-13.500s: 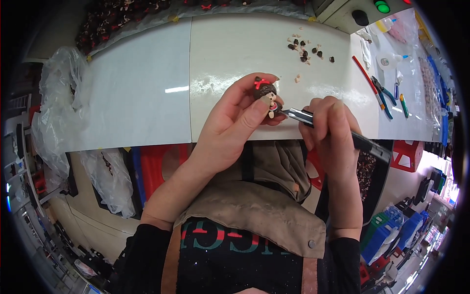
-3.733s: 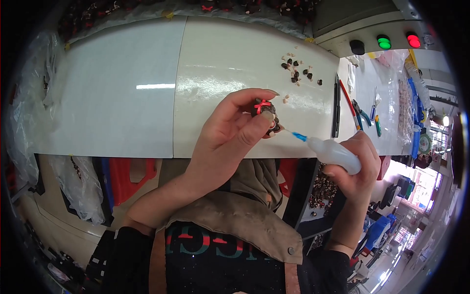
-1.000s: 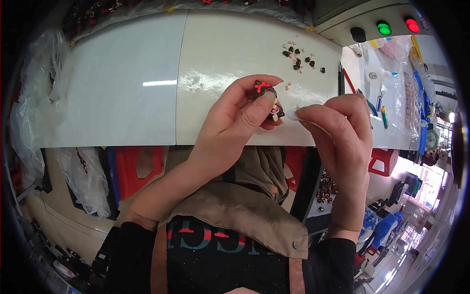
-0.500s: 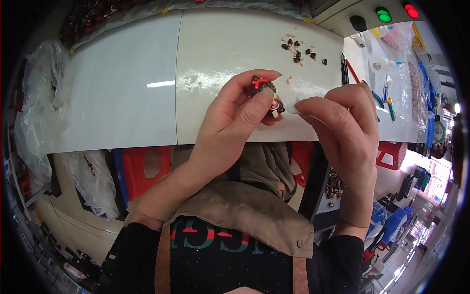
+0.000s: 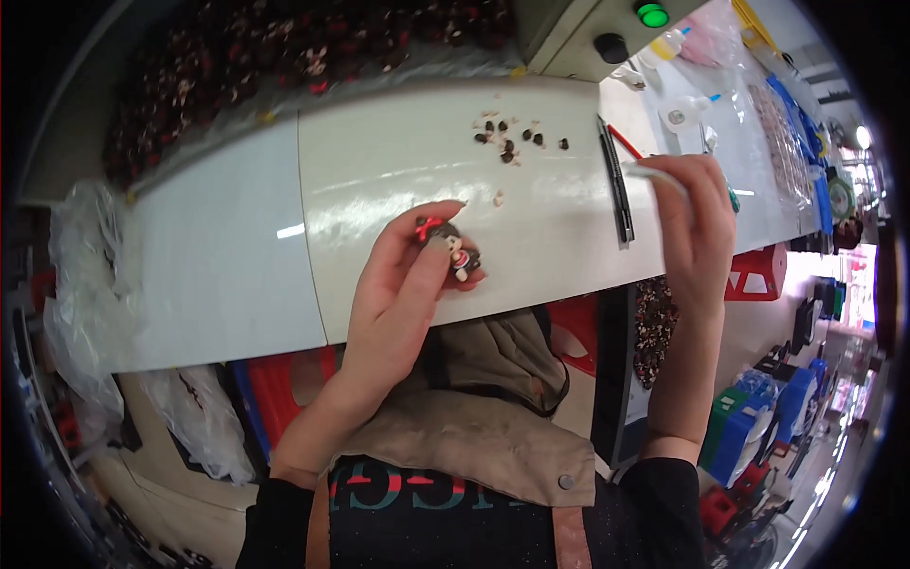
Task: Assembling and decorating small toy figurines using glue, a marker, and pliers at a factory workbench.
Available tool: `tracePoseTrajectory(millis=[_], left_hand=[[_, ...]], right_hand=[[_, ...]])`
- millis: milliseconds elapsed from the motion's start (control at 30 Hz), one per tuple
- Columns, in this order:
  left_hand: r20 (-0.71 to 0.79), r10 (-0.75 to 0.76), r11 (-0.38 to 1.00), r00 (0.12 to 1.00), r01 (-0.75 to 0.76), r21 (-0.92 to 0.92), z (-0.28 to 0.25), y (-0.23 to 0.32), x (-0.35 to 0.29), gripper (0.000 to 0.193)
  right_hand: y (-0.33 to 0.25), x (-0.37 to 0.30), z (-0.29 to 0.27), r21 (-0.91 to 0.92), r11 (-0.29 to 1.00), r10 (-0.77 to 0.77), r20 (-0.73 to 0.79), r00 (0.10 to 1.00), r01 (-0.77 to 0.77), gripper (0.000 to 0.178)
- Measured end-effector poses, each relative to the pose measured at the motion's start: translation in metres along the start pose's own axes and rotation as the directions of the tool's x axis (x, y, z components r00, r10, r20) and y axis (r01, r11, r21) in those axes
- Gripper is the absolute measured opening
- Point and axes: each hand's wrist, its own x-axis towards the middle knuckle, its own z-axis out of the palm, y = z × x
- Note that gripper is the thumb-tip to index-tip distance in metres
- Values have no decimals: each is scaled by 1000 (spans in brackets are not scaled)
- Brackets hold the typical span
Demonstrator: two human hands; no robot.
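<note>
My left hand (image 5: 398,289) is closed around a small figurine (image 5: 459,260) with dark brown hair, a red bow and a pale face. The thumb presses on its head, and the body sticks out past the fingertips. Over the right part of the bench, my right hand (image 5: 700,223) grips a slim white object (image 5: 654,174) whose kind I cannot make out; its fingers partly cover it. That hand is well apart from the figurine. Farther back lie several small dark brown pieces (image 5: 508,147) among tiny pale pieces (image 5: 499,198).
Black pens (image 5: 616,185) and a red stick (image 5: 625,141) lie on the white bench (image 5: 218,275). Many dark figurines (image 5: 313,57) are heaped at the back. A machine box (image 5: 588,43) with a green light stands behind. White bottles (image 5: 684,116) sit at the right.
My right hand has moved right, away from the figurine, with the white object. The head view has shifted, showing more of the heap at the back. My left hand keeps holding the figurine.
</note>
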Motion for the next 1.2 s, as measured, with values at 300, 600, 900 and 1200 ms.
tracePoseTrajectory(millis=[300, 600, 900, 1200], left_hand=[[77, 16, 1000, 997, -16, 8, 1, -6, 5, 32], [66, -20, 1000, 998, 21, -17, 16, -7, 21, 35], [72, -49, 999, 996, 48, 21, 8, -21, 48, 39], [126, -77, 993, 989, 87, -75, -9, -20, 59, 41]], right_hand=[[95, 1, 0, -223, 959, 122, -234, 964, -176, 20], [67, 15, 35, -15, 999, 30, 112, 993, -29, 10], [76, 34, 63, -49, 998, -35, 260, 965, 50, 10], [61, 17, 62, 204, 966, 92, 305, 948, -160, 12]])
